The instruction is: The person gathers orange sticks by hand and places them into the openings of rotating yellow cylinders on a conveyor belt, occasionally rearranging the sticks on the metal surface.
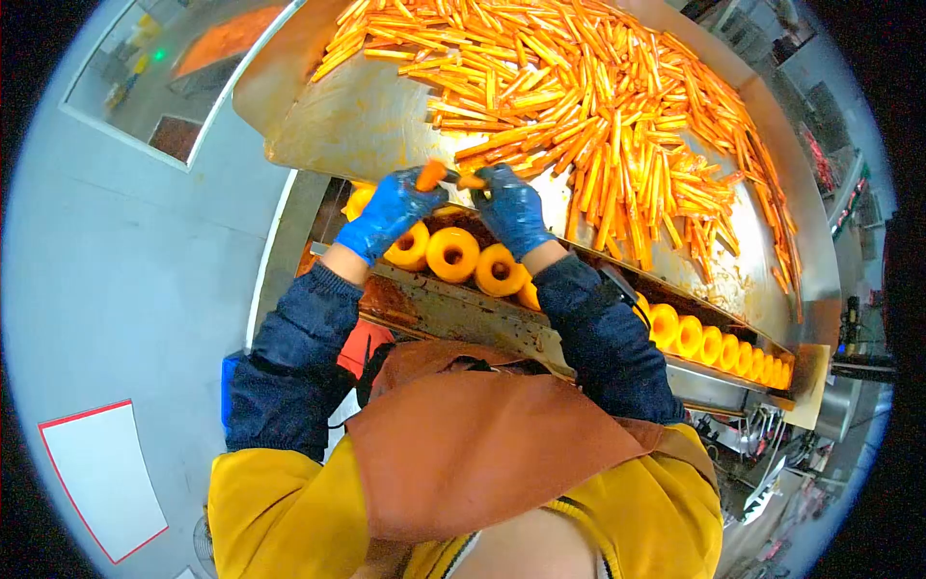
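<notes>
My left hand [397, 205], in a wet blue glove, is closed around a short, thick orange piece [431, 176] at the near edge of the metal tray [352, 121]. Close beside it, my right hand [513, 205], also blue-gloved, pinches a smaller orange stick piece [471, 181]. Something dark lies between the two pieces; I cannot make out what it is. Beyond both hands, a heap of glossy orange sticks [617, 116] spreads over the tray. Below the hands sits a row of yellow rings with round holes [452, 255].
More yellow rings [688, 337] run along the tray's front edge to the right. A brown apron [492, 434] covers my front. At left are a grey wall [125, 270] and a window [183, 68]. Cables and equipment [762, 434] stand at lower right.
</notes>
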Available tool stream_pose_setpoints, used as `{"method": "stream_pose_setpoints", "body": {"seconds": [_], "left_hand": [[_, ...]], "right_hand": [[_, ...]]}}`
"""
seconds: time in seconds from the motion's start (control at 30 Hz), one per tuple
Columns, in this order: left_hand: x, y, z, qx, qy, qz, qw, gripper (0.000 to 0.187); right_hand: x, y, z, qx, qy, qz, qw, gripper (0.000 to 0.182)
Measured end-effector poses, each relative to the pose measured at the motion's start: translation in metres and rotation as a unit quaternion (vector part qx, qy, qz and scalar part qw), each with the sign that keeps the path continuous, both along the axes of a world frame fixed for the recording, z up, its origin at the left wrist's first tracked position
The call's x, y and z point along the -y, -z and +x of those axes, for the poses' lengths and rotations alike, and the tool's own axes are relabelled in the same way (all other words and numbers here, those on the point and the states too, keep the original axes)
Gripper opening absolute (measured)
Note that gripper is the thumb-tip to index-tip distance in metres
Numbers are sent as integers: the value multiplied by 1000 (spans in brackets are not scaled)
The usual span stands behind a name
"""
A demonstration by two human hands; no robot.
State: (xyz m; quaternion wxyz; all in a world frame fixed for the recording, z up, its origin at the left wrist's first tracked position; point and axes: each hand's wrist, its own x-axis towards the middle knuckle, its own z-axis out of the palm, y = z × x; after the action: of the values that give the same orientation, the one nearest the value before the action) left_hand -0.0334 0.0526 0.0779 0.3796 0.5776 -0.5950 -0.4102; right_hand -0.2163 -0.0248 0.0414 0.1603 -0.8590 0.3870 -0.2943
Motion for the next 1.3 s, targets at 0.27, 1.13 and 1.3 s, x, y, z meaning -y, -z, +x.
{"method": "stream_pose_setpoints", "body": {"seconds": [0.27, 1.13, 1.3], "left_hand": [[-38, 51, -7, -122, -135, 182, 966, 25], [-44, 41, -41, 262, 68, -81, 959, 36], [-64, -6, 22, 347, 23, -38, 937, 34]], "right_hand": [[69, -7, -8, -162, -25, -11, 986, 18], [63, -30, -38, -389, -160, 19, 907, 27], [27, -55, -67, 87, -28, 371, 924, 31]]}}
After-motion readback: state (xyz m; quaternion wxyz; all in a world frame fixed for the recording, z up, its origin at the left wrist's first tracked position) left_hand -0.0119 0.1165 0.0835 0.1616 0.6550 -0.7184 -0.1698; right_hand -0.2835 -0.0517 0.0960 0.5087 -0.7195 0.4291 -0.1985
